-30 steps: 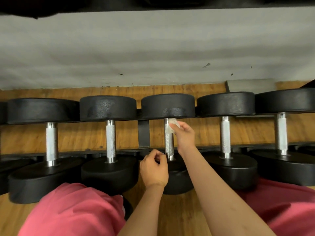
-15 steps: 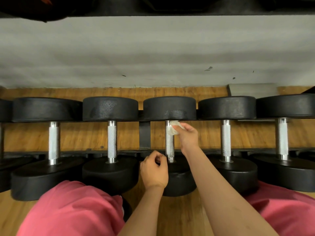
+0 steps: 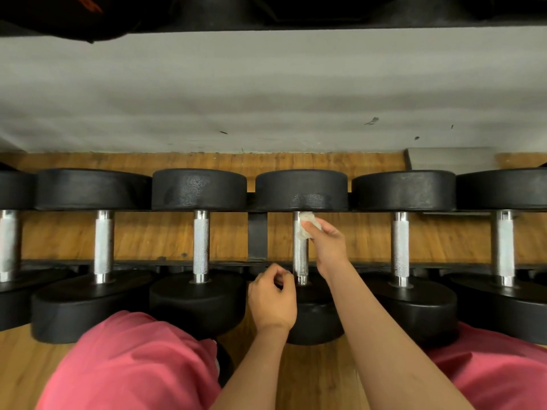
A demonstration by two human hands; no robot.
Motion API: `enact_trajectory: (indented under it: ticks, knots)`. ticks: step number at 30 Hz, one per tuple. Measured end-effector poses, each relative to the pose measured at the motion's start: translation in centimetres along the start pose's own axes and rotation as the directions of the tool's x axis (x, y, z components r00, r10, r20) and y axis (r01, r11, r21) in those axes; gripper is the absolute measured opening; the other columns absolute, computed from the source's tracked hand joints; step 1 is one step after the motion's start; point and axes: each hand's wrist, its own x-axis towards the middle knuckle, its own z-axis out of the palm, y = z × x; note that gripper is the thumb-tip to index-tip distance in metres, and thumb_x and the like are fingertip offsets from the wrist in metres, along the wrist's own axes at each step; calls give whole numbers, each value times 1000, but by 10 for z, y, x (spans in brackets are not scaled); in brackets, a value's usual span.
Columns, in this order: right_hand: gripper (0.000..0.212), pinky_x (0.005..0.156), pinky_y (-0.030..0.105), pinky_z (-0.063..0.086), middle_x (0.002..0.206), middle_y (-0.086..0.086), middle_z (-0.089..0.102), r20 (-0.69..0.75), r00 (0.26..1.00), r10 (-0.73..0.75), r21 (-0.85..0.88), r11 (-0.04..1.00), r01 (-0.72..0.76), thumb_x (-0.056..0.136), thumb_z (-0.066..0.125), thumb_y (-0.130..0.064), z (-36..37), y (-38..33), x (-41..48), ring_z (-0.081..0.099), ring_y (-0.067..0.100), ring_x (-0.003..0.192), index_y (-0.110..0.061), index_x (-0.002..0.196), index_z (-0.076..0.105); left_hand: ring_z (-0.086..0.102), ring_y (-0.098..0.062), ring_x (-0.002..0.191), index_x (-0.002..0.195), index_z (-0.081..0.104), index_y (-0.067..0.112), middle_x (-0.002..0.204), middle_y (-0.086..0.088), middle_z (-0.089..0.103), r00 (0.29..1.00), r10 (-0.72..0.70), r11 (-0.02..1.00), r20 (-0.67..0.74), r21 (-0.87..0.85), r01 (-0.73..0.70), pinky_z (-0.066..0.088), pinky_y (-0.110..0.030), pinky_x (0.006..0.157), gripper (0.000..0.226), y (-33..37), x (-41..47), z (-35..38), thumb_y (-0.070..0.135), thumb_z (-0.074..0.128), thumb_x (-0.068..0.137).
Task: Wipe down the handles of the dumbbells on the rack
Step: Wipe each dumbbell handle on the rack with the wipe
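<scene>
Several black dumbbells with knurled steel handles lie side by side on a low black rack. My right hand pinches a small white wipe against the far end of the middle dumbbell's handle, just below its far head. My left hand rests with curled fingers on the near head of the same dumbbell, beside the handle's near end. Whether it holds anything I cannot tell.
Neighbouring handles stand to the left and right. A grey wall runs behind the rack above a wooden floor. My knees in pink shorts are close below the rack. A dark shelf edge hangs overhead.
My right hand with the wipe slid up the handle towards the far head. The left hand stayed by the handle's near end. The view shifted slightly.
</scene>
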Motion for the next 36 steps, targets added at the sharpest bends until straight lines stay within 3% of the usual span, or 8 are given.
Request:
enact_trajectory:
  ticks: [3, 6, 10, 14, 17, 19, 23, 36]
  knots:
    - [28, 96, 31, 42, 112, 2, 68, -1, 1000, 14, 15, 1000, -14, 85, 71, -11, -1, 1, 0, 59, 14, 105, -12, 113, 69, 62, -11, 79, 70, 58, 34, 74, 13, 65, 1000, -5, 1000, 0, 2, 5, 55, -42, 75, 20, -1, 0, 0, 42, 44, 81]
    - [24, 80, 24, 44, 111, 4, 68, -62, 998, 15, 56, 998, -12, 86, 70, -10, 0, 3, 0, 59, 13, 101, -9, 110, 69, 61, -10, 79, 71, 58, 34, 74, 12, 65, 1000, -1, 1000, 4, 11, 1, 54, -40, 75, 21, 1, 0, -1, 43, 42, 80]
    - [22, 71, 21, 43, 97, -4, 68, 28, 999, 37, 63, 997, -39, 88, 69, -15, -1, 7, -6, 58, 5, 88, -15, 110, 67, 61, -9, 78, 71, 59, 32, 73, 12, 65, 1000, 0, 1000, 4, 11, 0, 54, -39, 76, 21, 3, 0, -1, 42, 43, 80]
    - [16, 83, 27, 36, 99, -4, 67, -54, 998, 24, 44, 999, -22, 88, 69, -16, -2, 6, -3, 55, 4, 88, -12, 104, 69, 61, -12, 81, 72, 59, 33, 75, 13, 65, 1000, -3, 1000, 6, 13, 3, 54, -40, 75, 22, -1, 0, 0, 44, 42, 80]
    - [8, 81, 26, 36, 96, -6, 67, 8, 999, 31, 0, 1000, -31, 89, 68, -19, -2, 5, -5, 55, 5, 90, -18, 97, 69, 61, -12, 81, 71, 58, 33, 74, 13, 65, 1000, -3, 1000, 2, 13, 3, 54, -41, 75, 24, -2, 1, 0, 46, 40, 79]
    - [14, 72, 23, 38, 99, -2, 68, 51, 999, 12, -20, 1000, -11, 88, 69, -22, -3, 8, -7, 57, 8, 93, -15, 101, 70, 61, -11, 79, 70, 59, 32, 73, 12, 65, 1000, -2, 1000, 2, 11, 2, 54, -40, 74, 21, -2, 1, 0, 42, 43, 81]
    - [16, 66, 17, 34, 102, 2, 68, -52, 999, -8, 17, 1000, 9, 89, 68, -17, -5, 8, -4, 56, 6, 89, -6, 101, 69, 61, -12, 81, 70, 59, 33, 74, 12, 65, 1000, -13, 1000, 3, 9, 13, 54, -40, 75, 20, 0, 1, 0, 40, 45, 82]
    - [23, 68, 18, 37, 102, 2, 68, 50, 998, 31, -8, 1000, -31, 89, 69, -20, -9, 14, -12, 56, 4, 89, -8, 108, 69, 61, -11, 80, 69, 59, 31, 74, 12, 66, 1000, -24, 1000, 7, 8, 24, 54, -39, 75, 19, 2, 1, -1, 35, 48, 84]
